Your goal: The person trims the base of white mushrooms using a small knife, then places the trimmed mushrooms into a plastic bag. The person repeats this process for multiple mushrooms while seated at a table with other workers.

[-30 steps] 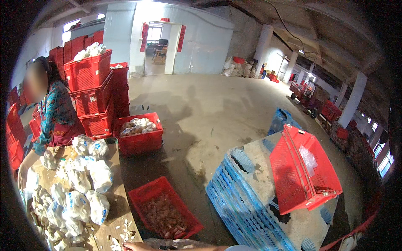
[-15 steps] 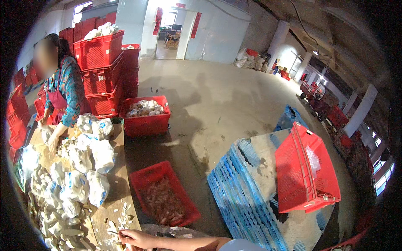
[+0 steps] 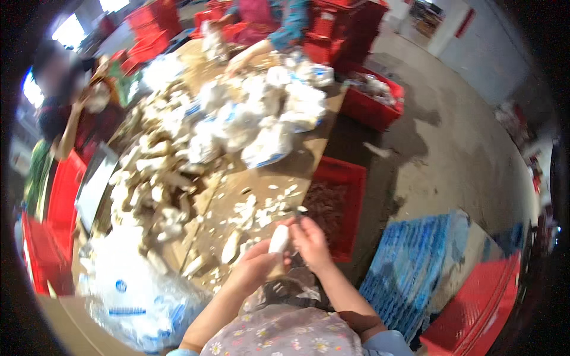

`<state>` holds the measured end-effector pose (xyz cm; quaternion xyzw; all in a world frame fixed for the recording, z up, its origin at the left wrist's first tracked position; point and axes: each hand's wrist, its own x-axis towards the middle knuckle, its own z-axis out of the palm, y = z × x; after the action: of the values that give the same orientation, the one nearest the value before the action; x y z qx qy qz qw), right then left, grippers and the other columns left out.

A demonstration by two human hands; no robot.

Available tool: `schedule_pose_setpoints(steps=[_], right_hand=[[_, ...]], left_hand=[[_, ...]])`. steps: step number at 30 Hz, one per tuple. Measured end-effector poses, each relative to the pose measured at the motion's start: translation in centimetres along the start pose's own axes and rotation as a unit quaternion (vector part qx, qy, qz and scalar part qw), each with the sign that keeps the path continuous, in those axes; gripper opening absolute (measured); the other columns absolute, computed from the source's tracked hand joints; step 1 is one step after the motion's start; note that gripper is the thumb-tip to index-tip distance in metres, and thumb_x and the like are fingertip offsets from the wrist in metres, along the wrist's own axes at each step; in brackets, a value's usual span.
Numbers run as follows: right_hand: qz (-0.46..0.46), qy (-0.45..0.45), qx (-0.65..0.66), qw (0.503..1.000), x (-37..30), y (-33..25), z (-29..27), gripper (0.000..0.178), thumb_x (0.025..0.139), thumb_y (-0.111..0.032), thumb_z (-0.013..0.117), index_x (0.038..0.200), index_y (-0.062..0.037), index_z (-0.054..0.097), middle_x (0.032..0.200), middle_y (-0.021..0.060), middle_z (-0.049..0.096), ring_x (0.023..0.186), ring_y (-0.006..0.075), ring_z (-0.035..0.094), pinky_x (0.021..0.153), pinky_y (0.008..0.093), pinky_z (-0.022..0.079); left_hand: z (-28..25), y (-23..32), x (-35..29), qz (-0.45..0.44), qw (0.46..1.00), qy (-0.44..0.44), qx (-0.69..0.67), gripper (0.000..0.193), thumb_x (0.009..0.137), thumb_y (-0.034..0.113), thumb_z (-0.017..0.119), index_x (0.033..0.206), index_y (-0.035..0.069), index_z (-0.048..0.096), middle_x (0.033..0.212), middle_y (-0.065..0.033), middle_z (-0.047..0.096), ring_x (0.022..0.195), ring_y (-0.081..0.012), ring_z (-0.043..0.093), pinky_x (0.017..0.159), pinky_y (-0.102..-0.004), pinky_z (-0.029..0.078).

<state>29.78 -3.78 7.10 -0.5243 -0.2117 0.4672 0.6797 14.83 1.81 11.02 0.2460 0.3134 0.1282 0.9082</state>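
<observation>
My left hand is closed round a pale king oyster mushroom, held upright over the table's near edge. Close on its right, my right hand grips what looks like a small knife; only a dark end shows above the fingers, and its blade is blurred. White trimmings lie scattered on the wooden table just beyond my hands. A loose mushroom rests left of them. Farther left is a large heap of untrimmed mushrooms.
Filled plastic bags crowd the table's far part; a clear bag bundle lies near left. A red crate with brownish pieces stands on the floor at right, near blue stacked pallets. Two co-workers stand across and left.
My view has swung left and down, bringing the table to the middle. My left hand and the mushroom in it now show; the right hand appears beside them.
</observation>
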Motion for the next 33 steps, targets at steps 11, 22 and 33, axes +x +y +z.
schedule_pose_setpoints(steps=[11,22,33], right_hand=[[-0.004,-0.052,-0.185,0.981,-0.5,-1.4,-0.6,0.012,0.091,-0.011,0.057,0.099,-0.0027,0.062,0.081,-0.0015,0.061,0.070,0.0055,0.053,0.063,0.0219,0.043],[-0.062,-0.035,-0.316,0.946,-0.9,-3.0,0.3,0.016,0.085,-0.009,0.064,0.095,0.0030,0.065,0.081,0.0064,0.067,0.075,0.0088,0.060,0.066,0.0253,0.049],[-0.026,-0.021,-0.350,0.936,-0.6,-1.3,-1.6,0.016,0.090,-0.011,0.056,0.097,0.0021,0.061,0.075,0.0080,0.069,0.070,0.0130,0.066,0.063,0.0262,0.049]], left_hand=[[-1.0,-1.6,-0.1,0.077,0.996,-0.035,-0.033,0.034,0.091,0.011,0.055,0.123,0.003,0.046,0.107,-0.0118,0.060,0.095,-0.0214,0.061,0.082,-0.0321,0.049],[-1.4,-0.4,-0.8,0.007,1.000,-0.010,0.006,0.033,0.096,0.012,0.046,0.124,-0.003,0.046,0.110,-0.0127,0.060,0.099,-0.0212,0.062,0.089,-0.0329,0.048],[-8.0,9.2,2.2,0.192,0.956,0.209,0.072,0.039,0.089,0.018,0.049,0.115,-0.009,0.043,0.092,-0.0149,0.062,0.087,-0.0228,0.062,0.080,-0.0328,0.052]])
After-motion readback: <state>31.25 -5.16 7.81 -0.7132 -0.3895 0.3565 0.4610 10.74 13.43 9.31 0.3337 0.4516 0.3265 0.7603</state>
